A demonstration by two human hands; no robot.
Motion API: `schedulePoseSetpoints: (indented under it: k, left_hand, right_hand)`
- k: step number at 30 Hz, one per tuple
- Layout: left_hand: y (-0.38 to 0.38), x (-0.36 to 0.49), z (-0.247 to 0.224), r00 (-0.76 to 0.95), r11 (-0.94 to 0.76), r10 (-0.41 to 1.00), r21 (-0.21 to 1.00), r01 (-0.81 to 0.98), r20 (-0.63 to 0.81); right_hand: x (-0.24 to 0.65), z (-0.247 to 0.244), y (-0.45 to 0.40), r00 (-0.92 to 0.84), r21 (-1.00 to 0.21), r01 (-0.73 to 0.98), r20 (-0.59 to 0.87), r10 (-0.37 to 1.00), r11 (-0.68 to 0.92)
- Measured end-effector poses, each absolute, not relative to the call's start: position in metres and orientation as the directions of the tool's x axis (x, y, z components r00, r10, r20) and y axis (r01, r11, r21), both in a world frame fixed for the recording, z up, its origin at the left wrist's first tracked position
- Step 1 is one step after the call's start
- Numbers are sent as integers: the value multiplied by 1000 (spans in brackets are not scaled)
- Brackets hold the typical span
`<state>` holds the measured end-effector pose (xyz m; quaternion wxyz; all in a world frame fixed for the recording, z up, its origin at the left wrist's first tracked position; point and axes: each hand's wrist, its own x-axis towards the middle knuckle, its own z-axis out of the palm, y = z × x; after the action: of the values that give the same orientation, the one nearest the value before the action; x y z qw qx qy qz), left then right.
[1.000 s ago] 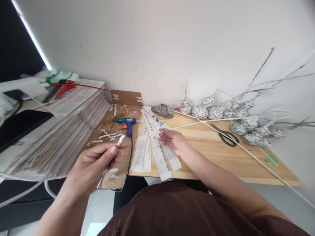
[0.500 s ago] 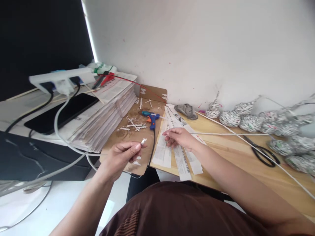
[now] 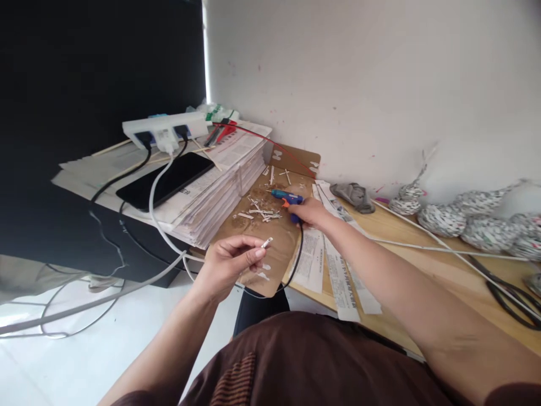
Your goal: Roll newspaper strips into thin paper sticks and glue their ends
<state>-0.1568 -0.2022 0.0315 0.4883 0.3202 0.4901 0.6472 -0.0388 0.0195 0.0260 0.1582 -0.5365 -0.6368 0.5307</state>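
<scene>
Thumb and forefinger of the left hand [image 3: 234, 262] pinch together on a rolled-paper tube [image 3: 266, 242], its end poking out past the tips; the right hand [image 3: 310, 213] curls round the handle of a blue hot-glue gun [image 3: 292, 198], beyond and to the right of the left fingers, though how firmly its hidden fingers press I cannot tell. If the nozzle is hot, bringing the two together carelessly could burn the left fingertips, which sit barely behind the tube's end. Lifting the gun could also tug its black cord [image 3: 301, 248], hanging below the right fingers, and shift the newspaper strips [image 3: 346, 287] beside it. Loose paper scraps [image 3: 264, 213], just left of those fingers, might stick to dripped glue. The cardboard [image 3: 284, 260] has its near edge below the left fingertips; a newspaper stack [image 3: 228, 194] walls off their far left, leaving bare cardboard between both hands.
</scene>
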Motion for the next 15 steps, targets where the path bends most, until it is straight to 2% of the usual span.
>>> schedulePoseSetpoints:
  k: [2, 4, 6, 8, 11, 15]
  left_hand:
    - [-203, -158, 31, -330, -55, 942, 934, -353, -69]
    - [-203, -159, 30, -337, -64, 938, 916, -395, -80]
    - [-203, -160, 30, -346, -74, 934, 899, -431, -89]
    - [-204, -160, 29, -355, -73, 929, 892, -446, -102]
    - [-207, -159, 28, -356, -66, 928, 895, -442, -107]
    - [-209, -156, 24, -309, -61, 948, 912, -406, -74]
  right_hand:
    - [-37, 33, 12, -428, -896, 377, -393, 814, -235]
    - [-31, 42, 2, -468, -917, 310, -376, 799, -250]
    - [-21, 50, -13, -506, -944, 222, -325, 799, -243]
    - [-6, 56, -31, -579, -975, 76, -213, 787, -209]
    - [21, 62, -60, -631, -989, 1, -117, 767, -150]
    - [53, 65, -91, -641, -989, -24, -100, 761, -149]
